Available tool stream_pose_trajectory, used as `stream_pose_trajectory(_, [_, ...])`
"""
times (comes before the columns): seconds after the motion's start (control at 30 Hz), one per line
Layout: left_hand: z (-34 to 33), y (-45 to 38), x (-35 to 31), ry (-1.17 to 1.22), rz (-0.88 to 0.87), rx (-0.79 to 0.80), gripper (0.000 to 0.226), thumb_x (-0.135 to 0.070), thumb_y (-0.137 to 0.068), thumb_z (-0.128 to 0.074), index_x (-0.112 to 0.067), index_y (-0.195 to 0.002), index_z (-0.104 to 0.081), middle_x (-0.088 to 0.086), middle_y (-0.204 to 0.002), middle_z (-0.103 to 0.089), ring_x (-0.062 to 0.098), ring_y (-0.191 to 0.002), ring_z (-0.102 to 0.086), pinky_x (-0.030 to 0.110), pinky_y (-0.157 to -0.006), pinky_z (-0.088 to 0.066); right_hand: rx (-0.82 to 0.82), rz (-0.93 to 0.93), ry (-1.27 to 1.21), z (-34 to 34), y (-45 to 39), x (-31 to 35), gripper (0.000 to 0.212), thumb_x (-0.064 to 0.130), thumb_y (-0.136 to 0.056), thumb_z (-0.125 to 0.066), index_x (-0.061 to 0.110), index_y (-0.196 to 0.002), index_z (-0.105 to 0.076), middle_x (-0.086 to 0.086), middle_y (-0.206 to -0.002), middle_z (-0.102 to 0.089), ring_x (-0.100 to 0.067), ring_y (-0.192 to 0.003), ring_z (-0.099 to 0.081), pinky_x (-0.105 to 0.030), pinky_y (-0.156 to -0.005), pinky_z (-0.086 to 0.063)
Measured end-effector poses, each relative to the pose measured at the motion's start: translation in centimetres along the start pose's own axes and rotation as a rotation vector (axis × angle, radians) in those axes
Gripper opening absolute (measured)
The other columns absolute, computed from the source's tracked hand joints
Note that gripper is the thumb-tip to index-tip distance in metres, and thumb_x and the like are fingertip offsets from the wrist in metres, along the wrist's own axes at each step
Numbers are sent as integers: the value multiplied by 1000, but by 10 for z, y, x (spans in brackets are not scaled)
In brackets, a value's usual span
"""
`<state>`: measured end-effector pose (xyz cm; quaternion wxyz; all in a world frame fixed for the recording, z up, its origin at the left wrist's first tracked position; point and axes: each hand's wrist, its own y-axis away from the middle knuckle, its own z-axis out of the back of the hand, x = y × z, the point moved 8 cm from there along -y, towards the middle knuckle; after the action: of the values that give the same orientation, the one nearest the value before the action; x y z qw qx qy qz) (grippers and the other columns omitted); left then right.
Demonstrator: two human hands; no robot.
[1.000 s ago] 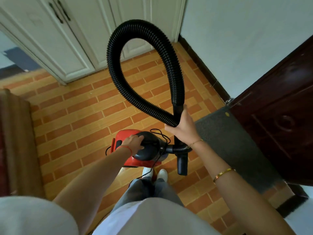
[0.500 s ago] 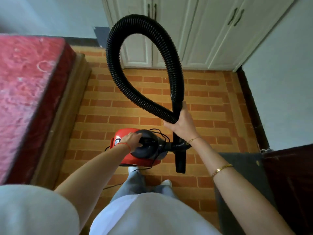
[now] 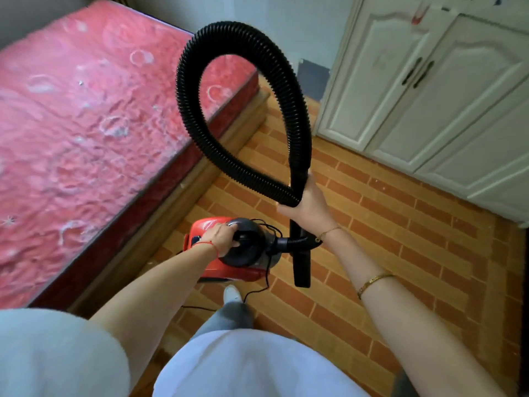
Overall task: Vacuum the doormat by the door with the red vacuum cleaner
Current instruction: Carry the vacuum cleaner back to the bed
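So we've got the small red canister vacuum cleaner with its black rounded top (image 3: pixel 229 253) hanging low in the middle, above the orange brick-pattern tiled floor (image 3: pixel 386 230). Our left hand (image 3: pixel 221 234) is wrapped around the black handle on top of it, fingers closed tight. A thin black power cord (image 3: pixel 264 285) dangles off its near side down toward the floor.

Our right hand (image 3: pixel 310 202) is clamped on the black ribbed flexible hose (image 3: pixel 200 133), gripping both runs together where the loop crosses itself, so the hose makes a big teardrop loop up and away from us. Below that hand the flat black plastic nozzle (image 3: pixel 300 262) hangs straight down, just right of the vacuum body. So the hands are apart, each closed on its own piece.

Further out: a bed with a red patterned mattress (image 3: pixel 86 124) fills the left side, and white panelled cabinet doors with dark handles (image 3: pixel 429 81) stand at the far right. The doormat isn't in our view here.
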<state>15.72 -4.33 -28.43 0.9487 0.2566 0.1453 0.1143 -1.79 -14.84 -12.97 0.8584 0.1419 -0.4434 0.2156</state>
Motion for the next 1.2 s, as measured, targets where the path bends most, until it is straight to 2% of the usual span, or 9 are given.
stream_pose_trajectory(0.07, [9,-5,35,51,55,1,50,-33,-91,-61,-18,-136,-46,15,-125,-55,34,-116,-52,41,-96,-44,54,38,5,-27,-30,20,61,22,-72,-79,25,-114,-34,7,-85,-52,-1,-74,-53,-21,-59,-44])
stream_pose_trajectory(0.2, [24,-13,99,133,155,-22,47,-33,-90,-62,-17,-132,-48,16,-126,-56,35,-114,-54,42,-93,-46,155,104,32,-82,-85,53,55,28,-68,-77,21,-108,-38,3,-83,-54,-11,-72,-58,-42,-64,-55])
stream_pose_trajectory(0.3, [32,-18,141,173,228,-40,43,-29,-91,-60,-13,-129,-49,17,-125,-56,36,-115,-52,42,-91,-46,250,148,43,-123,-122,74,56,30,-67,-75,23,-108,-37,-2,-85,-57,-16,-74,-61,-47,-67,-56])
stream_pose_trajectory(0.7, [28,-57,265,394,532,-50,30,-30,-94,-55,-9,-115,-49,18,-115,-58,36,-111,-52,42,-84,-43,616,303,62,-277,-262,127,56,17,-70,-79,18,-105,-34,-4,-88,-58,-13,-75,-60,-28,-59,-48])
stream_pose_trajectory(0.8, [19,-79,287,457,595,-50,29,-30,-94,-55,-10,-113,-48,18,-114,-58,36,-110,-52,42,-83,-43,693,307,61,-314,-296,125,57,14,-71,-79,20,-106,-34,0,-88,-57,-8,-73,-58,-23,-60,-47])
stream_pose_trajectory(0.9, [4,-105,309,502,636,-59,29,-30,-94,-55,-9,-114,-48,17,-113,-58,36,-109,-52,43,-83,-43,730,314,62,-350,-329,112,57,14,-72,-78,19,-109,-35,3,-85,-55,-12,-74,-59,-32,-62,-50])
stream_pose_trajectory(1.0, [-19,-133,331,541,667,-71,30,-29,-94,-56,-9,-115,-48,17,-114,-58,36,-110,-51,44,-86,-41,756,323,65,-388,-356,96,60,14,-72,-77,15,-115,-36,-3,-88,-57,-21,-79,-61,-37,-67,-52])
stream_pose_trajectory(1.1, [-46,-162,350,567,695,-68,32,-28,-94,-56,-9,-118,-49,16,-115,-58,36,-111,-51,44,-88,-40,798,317,71,-426,-375,74,56,12,-70,-77,11,-110,-37,-13,-91,-57,-27,-80,-60,-40,-68,-51])
stream_pose_trajectory(1.2, [-79,-195,372,593,713,-77,33,-28,-94,-55,-9,-120,-48,16,-115,-58,35,-110,-51,43,-88,-40,863,348,88,-472,-390,45,56,15,-67,-77,13,-107,-37,-11,-89,-56,-25,-77,-60,-45,-67,-51])
